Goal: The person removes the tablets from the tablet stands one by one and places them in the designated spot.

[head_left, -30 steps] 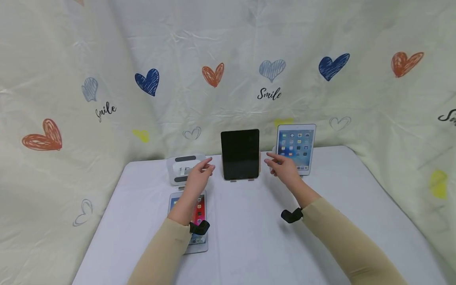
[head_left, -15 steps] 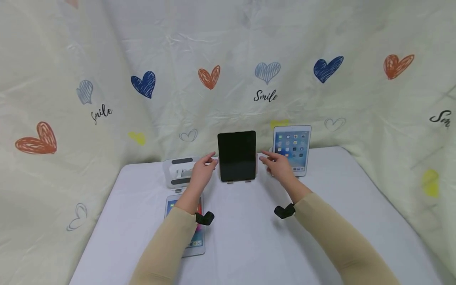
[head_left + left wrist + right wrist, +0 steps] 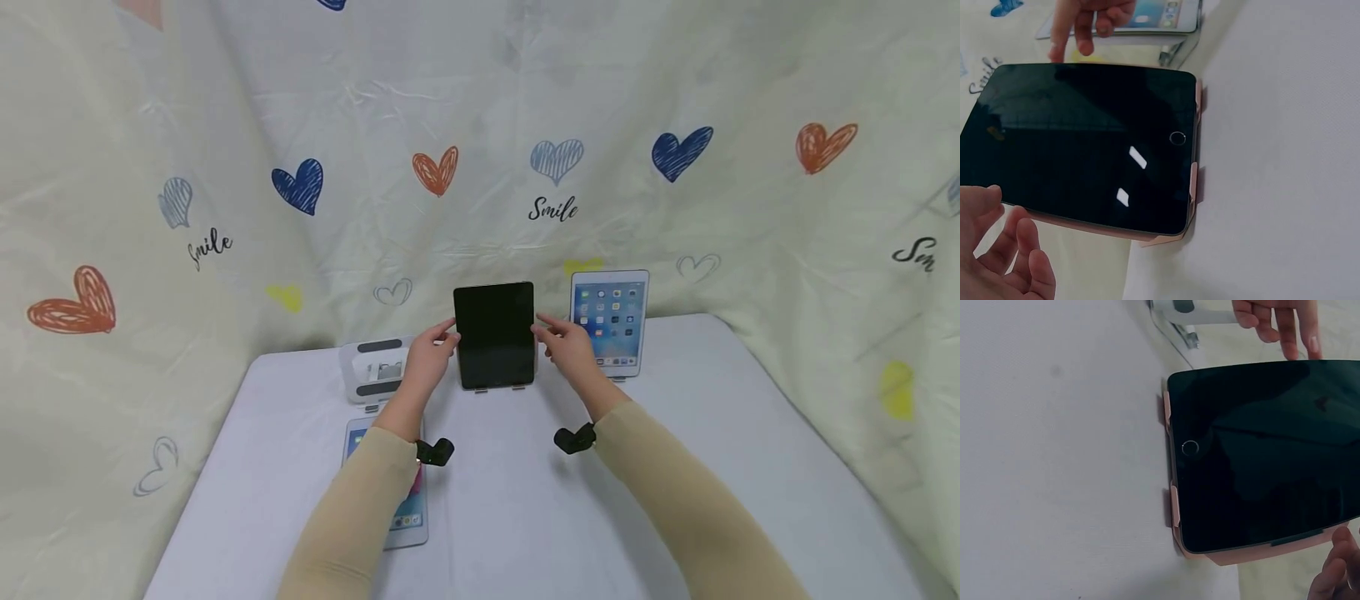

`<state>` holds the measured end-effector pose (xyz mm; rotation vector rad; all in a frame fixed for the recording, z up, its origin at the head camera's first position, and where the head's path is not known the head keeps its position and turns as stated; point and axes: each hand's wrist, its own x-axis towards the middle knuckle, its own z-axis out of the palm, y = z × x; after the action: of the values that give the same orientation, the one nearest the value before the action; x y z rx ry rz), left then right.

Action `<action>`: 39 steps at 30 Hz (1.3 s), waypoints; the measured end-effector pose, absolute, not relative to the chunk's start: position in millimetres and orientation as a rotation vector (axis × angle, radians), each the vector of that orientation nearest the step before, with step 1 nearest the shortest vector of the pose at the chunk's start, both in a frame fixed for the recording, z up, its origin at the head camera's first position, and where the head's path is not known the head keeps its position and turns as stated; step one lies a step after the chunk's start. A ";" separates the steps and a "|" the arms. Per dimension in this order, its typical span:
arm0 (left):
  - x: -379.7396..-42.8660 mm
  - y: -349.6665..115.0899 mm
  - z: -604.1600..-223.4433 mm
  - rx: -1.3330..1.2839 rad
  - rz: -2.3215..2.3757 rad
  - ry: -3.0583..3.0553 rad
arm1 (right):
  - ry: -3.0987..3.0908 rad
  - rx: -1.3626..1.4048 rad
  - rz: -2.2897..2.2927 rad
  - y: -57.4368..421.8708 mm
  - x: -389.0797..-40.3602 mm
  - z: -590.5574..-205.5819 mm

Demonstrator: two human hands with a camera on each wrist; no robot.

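Note:
A black tablet [image 3: 495, 333] with a dark screen and a round home button leans upright on a pink stand [image 3: 1260, 555]. Two small lips of the stand hold its lower edge. My left hand [image 3: 429, 358] pinches the tablet's left edge, thumb over the front in the left wrist view and the other fingers at the rim. At the opposite edge my right hand [image 3: 573, 350] grips with its fingertips, which the right wrist view shows only partly. Behind the screen, most of the stand is hidden.
To the right, a white tablet [image 3: 609, 312] with a lit screen of icons stands propped up. A white stand with dark pads [image 3: 380, 345] sits at the left, bearing nothing. Another lit tablet [image 3: 408, 533] lies flat before it, partly under my left arm. A cloth with hearts [image 3: 360, 242] hangs behind.
Both hands have closed in from the sides until their fingertips meet the black tablet's edges. The right hand has travelled left, the left hand slightly right relative to the tablet.

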<state>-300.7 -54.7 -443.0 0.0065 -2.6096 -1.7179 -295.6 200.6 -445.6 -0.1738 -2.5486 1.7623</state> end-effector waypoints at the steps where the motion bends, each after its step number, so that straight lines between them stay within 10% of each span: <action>1: -301.5 -54.3 -442.8 0.009 -1.717 -2.611 | -2.547 -0.177 1.753 199.7 -296.0 -444.7; 39: -295.1 -52.1 -465.5 -0.087 -1.595 -2.414 | -2.433 -0.010 1.558 193.4 -286.2 -459.0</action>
<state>-295.1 -52.1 -465.5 -0.0868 -2.4143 -1.5953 -286.2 193.4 -459.0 -0.0103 -2.4331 1.5577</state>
